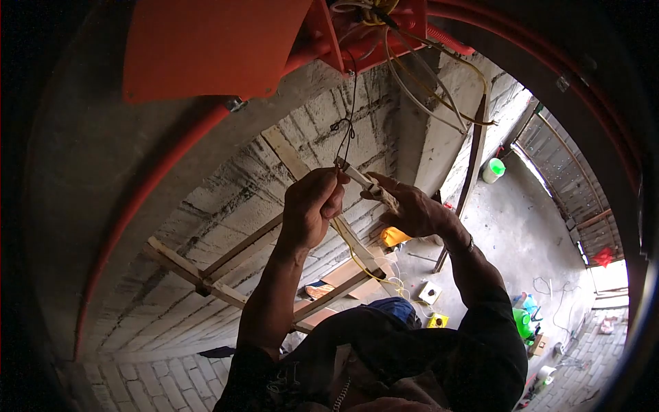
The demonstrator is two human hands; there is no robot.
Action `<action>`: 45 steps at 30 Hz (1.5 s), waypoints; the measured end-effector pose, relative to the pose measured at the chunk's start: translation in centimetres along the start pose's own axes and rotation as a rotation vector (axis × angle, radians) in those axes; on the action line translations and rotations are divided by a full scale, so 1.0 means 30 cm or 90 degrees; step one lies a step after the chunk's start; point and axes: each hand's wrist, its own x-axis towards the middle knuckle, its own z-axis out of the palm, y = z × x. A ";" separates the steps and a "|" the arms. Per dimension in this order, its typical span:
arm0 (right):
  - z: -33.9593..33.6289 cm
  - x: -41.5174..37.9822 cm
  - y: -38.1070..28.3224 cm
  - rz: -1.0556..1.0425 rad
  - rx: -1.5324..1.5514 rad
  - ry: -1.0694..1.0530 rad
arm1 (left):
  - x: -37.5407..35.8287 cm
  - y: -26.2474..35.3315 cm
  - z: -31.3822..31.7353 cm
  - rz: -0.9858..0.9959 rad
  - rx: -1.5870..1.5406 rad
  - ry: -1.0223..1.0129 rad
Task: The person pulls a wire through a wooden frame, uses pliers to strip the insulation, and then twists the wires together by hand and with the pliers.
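My left hand [316,204] is closed near the middle of the view, its fingers pinched at the lower end of a thin dark wire [353,103] that hangs from the red box [333,41]. In my right hand [412,209] is a pale, flat-ended tool [358,176], its tip touching or very near the wire beside my left fingertips. The tool's exact kind is unclear. Several loose white and yellow wires [439,96] dangle from the box to the right. An orange cover plate [213,48] is at the upper left.
Red conduit [158,172] curves along the ceiling at left, and more runs at the upper right. Below me are wooden ladder-like bars [353,244]. On the floor lie a yellow helmet-like object [395,237], a green-and-white bucket [493,169] and green items [523,323].
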 end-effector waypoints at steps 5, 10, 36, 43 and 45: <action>-0.002 0.006 0.014 -0.001 -0.073 0.035 | 0.000 0.003 -0.001 -0.007 -0.008 0.003; -0.019 0.002 0.024 0.010 -0.055 -0.014 | 0.005 0.009 -0.009 -0.013 0.001 -0.011; -0.079 0.020 -0.019 -0.006 -0.056 -0.034 | 0.008 0.016 -0.030 -0.028 -0.043 -0.053; -0.057 0.028 0.013 -0.070 -0.042 -0.028 | 0.006 0.020 -0.025 -0.052 -0.043 -0.033; -0.040 0.027 0.027 -0.065 -0.018 -0.038 | 0.006 0.023 -0.024 -0.061 -0.044 -0.028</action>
